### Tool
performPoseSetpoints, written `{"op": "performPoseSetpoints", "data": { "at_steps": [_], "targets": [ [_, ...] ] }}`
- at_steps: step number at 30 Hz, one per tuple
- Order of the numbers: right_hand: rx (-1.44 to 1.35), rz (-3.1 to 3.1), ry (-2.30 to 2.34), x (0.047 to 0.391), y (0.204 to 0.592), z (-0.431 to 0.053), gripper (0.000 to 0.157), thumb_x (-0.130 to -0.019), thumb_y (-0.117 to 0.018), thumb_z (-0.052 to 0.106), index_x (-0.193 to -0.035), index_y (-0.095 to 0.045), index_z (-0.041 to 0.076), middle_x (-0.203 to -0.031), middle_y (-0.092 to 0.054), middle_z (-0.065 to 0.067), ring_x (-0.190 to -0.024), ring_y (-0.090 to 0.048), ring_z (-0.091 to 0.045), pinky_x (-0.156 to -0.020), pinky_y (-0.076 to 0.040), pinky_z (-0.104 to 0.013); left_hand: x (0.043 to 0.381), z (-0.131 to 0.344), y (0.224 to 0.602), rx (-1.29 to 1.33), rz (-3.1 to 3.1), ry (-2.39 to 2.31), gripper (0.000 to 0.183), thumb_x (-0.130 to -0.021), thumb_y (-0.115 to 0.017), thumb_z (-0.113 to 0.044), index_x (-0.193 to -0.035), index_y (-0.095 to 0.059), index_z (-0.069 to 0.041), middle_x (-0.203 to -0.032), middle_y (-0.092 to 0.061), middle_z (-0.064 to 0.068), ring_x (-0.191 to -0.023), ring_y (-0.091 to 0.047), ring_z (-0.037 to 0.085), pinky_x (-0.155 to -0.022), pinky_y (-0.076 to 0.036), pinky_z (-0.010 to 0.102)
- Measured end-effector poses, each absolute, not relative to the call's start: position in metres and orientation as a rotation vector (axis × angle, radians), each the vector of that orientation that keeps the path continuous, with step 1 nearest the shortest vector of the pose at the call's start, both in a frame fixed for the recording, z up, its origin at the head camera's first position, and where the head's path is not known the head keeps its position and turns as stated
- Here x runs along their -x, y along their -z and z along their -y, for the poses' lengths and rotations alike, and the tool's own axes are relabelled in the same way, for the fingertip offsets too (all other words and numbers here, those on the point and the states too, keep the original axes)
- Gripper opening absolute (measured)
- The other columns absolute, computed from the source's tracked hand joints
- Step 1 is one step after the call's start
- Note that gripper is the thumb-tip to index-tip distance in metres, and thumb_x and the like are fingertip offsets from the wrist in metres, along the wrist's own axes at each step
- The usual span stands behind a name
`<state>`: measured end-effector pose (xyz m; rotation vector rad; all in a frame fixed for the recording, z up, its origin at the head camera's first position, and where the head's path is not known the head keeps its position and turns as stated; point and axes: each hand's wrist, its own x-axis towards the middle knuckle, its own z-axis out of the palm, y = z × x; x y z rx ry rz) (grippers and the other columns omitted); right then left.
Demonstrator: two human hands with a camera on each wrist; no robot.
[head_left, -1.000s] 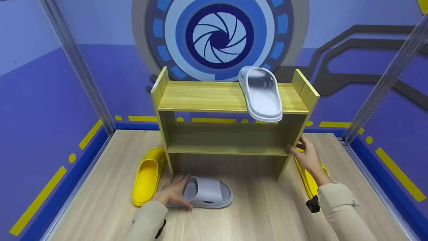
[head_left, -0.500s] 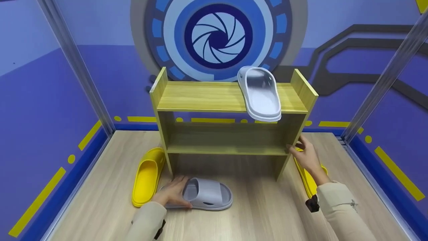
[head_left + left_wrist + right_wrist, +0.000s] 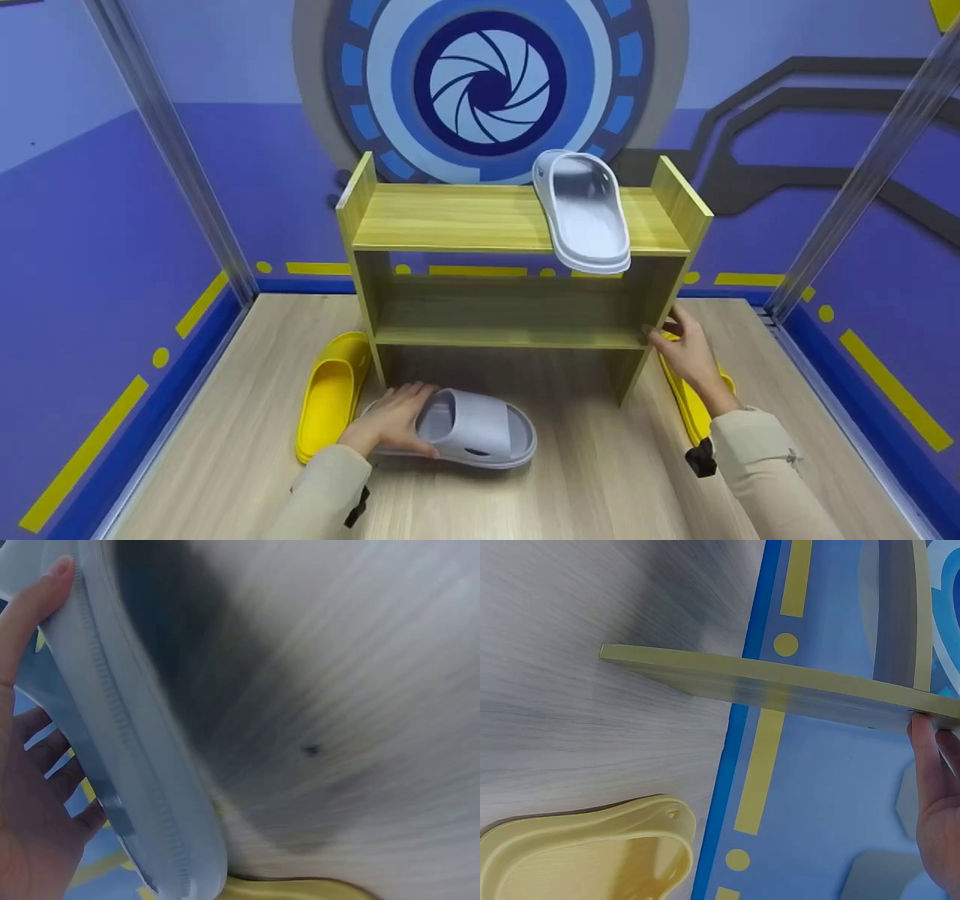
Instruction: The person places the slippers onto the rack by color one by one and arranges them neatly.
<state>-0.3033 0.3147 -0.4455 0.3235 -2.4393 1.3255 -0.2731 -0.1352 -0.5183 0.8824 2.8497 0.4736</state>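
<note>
Both hands are busy on my feed; taking the head view's middle as the dial's centre, the left hand (image 3: 391,421) sits at seven o'clock, gripping the heel end of the grey slide (image 3: 484,431), thumb on the near side and fingers spread across the far side; the right hand (image 3: 690,358), just short of four o'clock, looks to pinch the wooden rack (image 3: 457,221) by its right side panel (image 3: 684,187), thumb by the front edge, fingers bent at the outer face; how hard it presses, I can't tell.

Half a second ago the slide lay flat at six o'clock; now it has tipped and risen, its toe shifted towards three, with a shadow under it on the tabletop (image 3: 577,480); I read that as the grip taking and the weight passing to the left hand, while the right steadies the rack.

The pale clog (image 3: 589,217) stays at two o'clock, overhanging the top shelf; yellow slippers flank the rack, one (image 3: 328,405) at eight, its fellow (image 3: 589,855) at four.
</note>
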Motion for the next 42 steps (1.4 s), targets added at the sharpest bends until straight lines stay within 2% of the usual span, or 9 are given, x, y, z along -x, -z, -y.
{"op": "performPoseSetpoints", "data": {
  "at_steps": [4,11,15,21,23,28,36,42],
  "targets": [
    [-0.32,2.437,-1.31,0.306,0.449,-0.316,0.058,-0.083,-0.059,0.009,-0.136,-0.034,0.011,-0.123,-0.045,-0.017,-0.099,-0.051,-0.032,-0.077,-0.045,-0.042,0.272,0.131,0.505,-0.945,-2.871,-0.46,0.097,-0.055,-0.071,-0.058,-0.13,-0.036,-0.009,-0.13,-0.037,0.02,-0.118,-0.033,0.04,-0.093,-0.023,0.055],
    [-0.326,2.424,-1.319,0.307,0.45,-0.316,0.058,-0.083,-0.06,0.01,-0.135,-0.035,0.013,-0.122,-0.047,-0.015,-0.098,-0.053,-0.03,-0.075,-0.046,-0.039,0.27,0.126,0.478,-1.014,-2.893,-0.43,0.094,-0.058,-0.069,-0.059,-0.13,-0.036,-0.009,-0.127,-0.04,0.017,-0.115,-0.036,0.037,-0.092,-0.026,0.054],
    [-0.341,2.411,-1.34,0.305,0.447,-0.315,0.058,-0.083,-0.06,0.007,-0.135,-0.036,0.011,-0.122,-0.046,-0.017,-0.097,-0.052,-0.031,-0.074,-0.047,-0.036,0.269,0.123,0.462,-1.002,-2.886,-0.435,0.095,-0.059,-0.068,-0.06,-0.131,-0.035,-0.008,-0.13,-0.038,0.017,-0.117,-0.034,0.037,-0.094,-0.023,0.055],
    [-0.384,2.377,-1.364,0.294,0.433,-0.306,0.054,-0.081,-0.058,-0.001,-0.131,-0.038,0.001,-0.119,-0.046,-0.025,-0.095,-0.052,-0.039,-0.07,-0.047,-0.026,0.268,0.12,0.439,-1.012,-2.893,-0.406,0.099,-0.059,-0.065,-0.064,-0.135,-0.032,-0.009,-0.134,-0.034,0.016,-0.121,-0.03,0.034,-0.096,-0.02,0.052],
    [-0.38,2.384,-1.345,0.296,0.436,-0.308,0.053,-0.082,-0.059,0.002,-0.131,-0.039,0.001,-0.119,-0.047,-0.024,-0.096,-0.052,-0.038,-0.07,-0.047,-0.025,0.268,0.119,0.432,-1.018,-2.888,-0.417,0.1,-0.06,-0.065,-0.064,-0.136,-0.031,-0.009,-0.135,-0.033,0.015,-0.122,-0.029,0.033,-0.096,-0.019,0.052],
    [-0.357,2.407,-1.296,0.306,0.449,-0.317,0.055,-0.083,-0.061,0.01,-0.132,-0.038,0.007,-0.12,-0.047,-0.019,-0.097,-0.053,-0.034,-0.074,-0.047,-0.033,0.269,0.117,0.416,-1.028,-2.889,-0.43,0.099,-0.06,-0.065,-0.063,-0.136,-0.031,-0.01,-0.135,-0.034,0.013,-0.122,-0.03,0.03,-0.096,-0.02,0.051],
    [-0.348,2.404,-1.293,0.305,0.449,-0.316,0.055,-0.082,-0.061,0.009,-0.132,-0.038,0.007,-0.122,-0.047,-0.019,-0.097,-0.053,-0.033,-0.075,-0.045,-0.043,0.27,0.118,0.397,-0.977,-2.895,-0.438,0.099,-0.061,-0.063,-0.065,-0.137,-0.03,-0.012,-0.135,-0.034,0.012,-0.121,-0.03,0.029,-0.098,-0.02,0.049],
    [-0.337,2.417,-1.295,0.306,0.45,-0.317,0.055,-0.083,-0.06,0.009,-0.133,-0.038,0.008,-0.122,-0.046,-0.018,-0.098,-0.053,-0.033,-0.075,-0.045,-0.041,0.27,0.118,0.383,-1.038,-2.929,-0.425,0.097,-0.061,-0.062,-0.065,-0.136,-0.032,-0.011,-0.126,-0.041,0.007,-0.111,-0.037,0.022,-0.093,-0.027,0.042]
  ]
}}
